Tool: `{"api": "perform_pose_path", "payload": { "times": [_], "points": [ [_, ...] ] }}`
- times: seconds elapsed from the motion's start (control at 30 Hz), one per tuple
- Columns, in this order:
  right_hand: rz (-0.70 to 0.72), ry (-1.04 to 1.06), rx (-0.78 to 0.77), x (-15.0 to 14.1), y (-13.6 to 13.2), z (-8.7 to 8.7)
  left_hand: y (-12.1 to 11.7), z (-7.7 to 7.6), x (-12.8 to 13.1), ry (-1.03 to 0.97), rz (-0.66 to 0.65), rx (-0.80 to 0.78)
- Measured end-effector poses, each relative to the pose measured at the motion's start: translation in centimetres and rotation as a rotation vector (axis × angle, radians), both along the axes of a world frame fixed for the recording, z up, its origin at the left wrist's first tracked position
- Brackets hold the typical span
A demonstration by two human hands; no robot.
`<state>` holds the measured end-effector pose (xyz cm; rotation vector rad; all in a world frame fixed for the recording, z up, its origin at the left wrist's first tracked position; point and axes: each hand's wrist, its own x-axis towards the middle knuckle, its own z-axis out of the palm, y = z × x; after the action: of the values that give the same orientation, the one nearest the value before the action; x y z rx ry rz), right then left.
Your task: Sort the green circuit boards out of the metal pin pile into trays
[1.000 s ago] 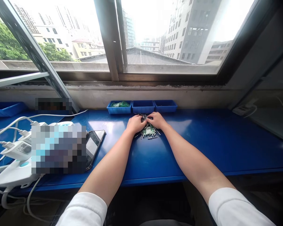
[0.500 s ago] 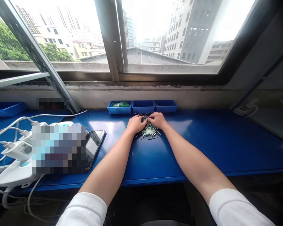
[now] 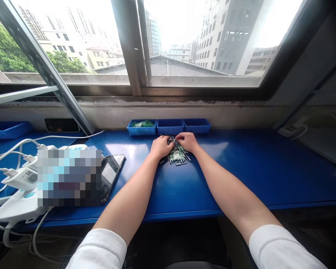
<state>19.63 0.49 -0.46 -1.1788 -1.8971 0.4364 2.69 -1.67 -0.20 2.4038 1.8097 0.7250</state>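
**Left hand, pile, right hand: all close together**

The phone lies on the left of the blue table, well apart from both hands. The left hand touches the left side of the pile. Its fingers are bent, and its thumb points in at the sticks. I cannot tell if it pinches one.

The pile lies between the two hands, on the table, in front of the blue bins. Much of it lies to the right of the left fingers and nearer to the table's front edge. The sticks are thin and point many ways, so the pile has no one long way. Green bits sit among them. One stick at the front lies from side to side, apart from both hands.

The right hand is by the back right of the pile. From its fingertips, the pile spreads down toward the front. Those fingers curl in, but what they hold is too small to tell. Neither hand looks plainly nearer to the pile.
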Motion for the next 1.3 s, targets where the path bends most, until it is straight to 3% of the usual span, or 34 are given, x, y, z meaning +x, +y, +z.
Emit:
{"api": "perform_pose_path", "payload": {
  "times": [0.17,0.4,0.73,0.97,1.1,1.3],
  "points": [
    [0.035,0.113,0.009,-0.4,-0.3,0.4,-0.1,0.3,0.1,-0.123,-0.020,0.118],
    [0.114,0.290,-0.017,-0.6,0.0,0.4,-0.5,0.8,0.4,-0.183,-0.121,0.149],
    [0.217,0.368,-0.144,-0.3,-0.7,1.0,-0.7,1.2,0.3,-0.149,-0.070,0.077],
    [0.259,0.412,-0.151,-0.2,-0.7,1.0,-0.6,1.1,0.3,-0.133,-0.077,0.045],
    [0.156,0.351,-0.079,-0.1,-0.7,1.0,-0.6,1.1,0.6,-0.123,-0.021,0.056],
    [-0.237,0.068,0.157,0.6,-0.4,1.1,-0.1,0.6,0.3,-0.164,0.118,0.089]
  ]
}}
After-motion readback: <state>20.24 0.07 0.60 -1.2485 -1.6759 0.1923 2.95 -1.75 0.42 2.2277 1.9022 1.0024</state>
